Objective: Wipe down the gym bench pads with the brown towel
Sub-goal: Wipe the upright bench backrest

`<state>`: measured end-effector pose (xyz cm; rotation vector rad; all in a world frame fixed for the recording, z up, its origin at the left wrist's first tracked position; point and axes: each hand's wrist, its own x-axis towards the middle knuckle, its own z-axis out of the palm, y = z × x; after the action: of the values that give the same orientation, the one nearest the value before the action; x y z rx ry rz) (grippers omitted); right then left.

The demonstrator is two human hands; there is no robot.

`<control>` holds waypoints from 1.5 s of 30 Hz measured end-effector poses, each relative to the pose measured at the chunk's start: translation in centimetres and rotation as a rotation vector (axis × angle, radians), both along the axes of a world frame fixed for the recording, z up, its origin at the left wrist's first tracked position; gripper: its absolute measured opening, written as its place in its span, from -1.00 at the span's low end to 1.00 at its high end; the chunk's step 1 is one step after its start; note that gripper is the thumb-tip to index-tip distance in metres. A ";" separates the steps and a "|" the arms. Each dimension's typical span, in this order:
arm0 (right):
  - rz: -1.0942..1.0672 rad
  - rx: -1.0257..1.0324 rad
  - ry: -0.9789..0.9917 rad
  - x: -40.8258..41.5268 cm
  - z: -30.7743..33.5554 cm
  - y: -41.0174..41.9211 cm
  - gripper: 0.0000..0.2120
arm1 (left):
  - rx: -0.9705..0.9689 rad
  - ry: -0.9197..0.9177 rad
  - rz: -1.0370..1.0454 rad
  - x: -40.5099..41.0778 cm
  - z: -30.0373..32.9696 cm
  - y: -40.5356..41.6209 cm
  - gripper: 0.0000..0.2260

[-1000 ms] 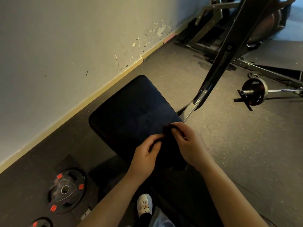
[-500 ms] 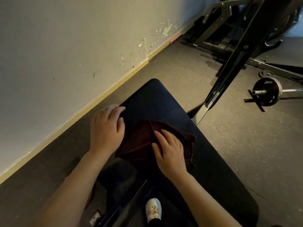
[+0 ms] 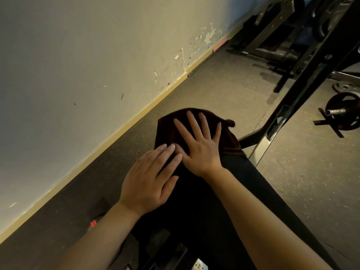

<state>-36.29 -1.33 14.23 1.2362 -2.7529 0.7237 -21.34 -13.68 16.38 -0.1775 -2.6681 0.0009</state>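
While seen from the head view, every place is given relative to the bench pad.

Bench pad (image 3: pixel 259 188): long black padded surface, running from the bottom of the picture up toward the wall.
Brown towel (image 3: pixel 169 129): spread flat over the far end of the bench pad, one corner sticking out at its right edge.
Right hand (image 3: pixel 200 147): flat on the towel, fingers (image 3: pixel 191 121) straight and fanned wide, gripping nothing.
Left hand (image 3: pixel 150 180): palm down at the towel's near edge, fingers straight and close together, tips touching the right hand's thumb side.
Wall (image 3: pixel 78 65): left of the pad, scuffed paint, pale skirting.
Barbell with plate (image 3: pixel 344 114): on the floor, well to the right of the pad.
Metal frame (image 3: pixel 303 88): slanted bar right of the pad's far end.
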 end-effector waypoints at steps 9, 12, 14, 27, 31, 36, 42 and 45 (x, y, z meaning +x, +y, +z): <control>-0.134 -0.059 -0.111 1.9 -0.8 1.9 -0.40 | -0.104 -0.055 0.030 -0.1 0.2 0.0 -0.54; -0.229 -0.047 -0.213 3.3 -2.5 4.1 -0.40 | -0.152 -0.053 0.030 -0.1 0.1 0.0 -0.53; -0.306 -0.019 -0.258 4.5 -3.7 5.9 -0.41 | -0.162 -0.054 0.029 -0.1 0.1 0.0 -0.53; -0.043 0.069 -0.054 1.9 -5.2 9.6 -0.33 | -0.202 -0.047 -0.023 -0.1 -0.1 0.3 -0.55; -0.102 -0.066 -0.063 0.4 -2.2 3.4 -0.31 | -0.224 -0.050 -0.023 -0.1 0.0 0.2 -0.54; -0.220 -0.129 -0.110 -0.3 -1.2 2.0 -0.32 | -0.290 -0.058 -0.033 -0.3 0.2 0.4 -0.56; -0.377 -0.076 -0.229 1.8 -7.2 10.3 -0.32 | -0.390 -0.165 -0.174 -0.6 -0.1 0.7 -0.50; -0.444 -0.010 -0.306 3.3 -10.5 15.3 -0.31 | -0.393 -0.203 -0.250 -0.5 -0.3 0.8 -0.49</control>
<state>-32.97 14.02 3.73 0.5049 -3.0896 0.9334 -21.87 -12.84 16.09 -0.6669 -2.7987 0.4515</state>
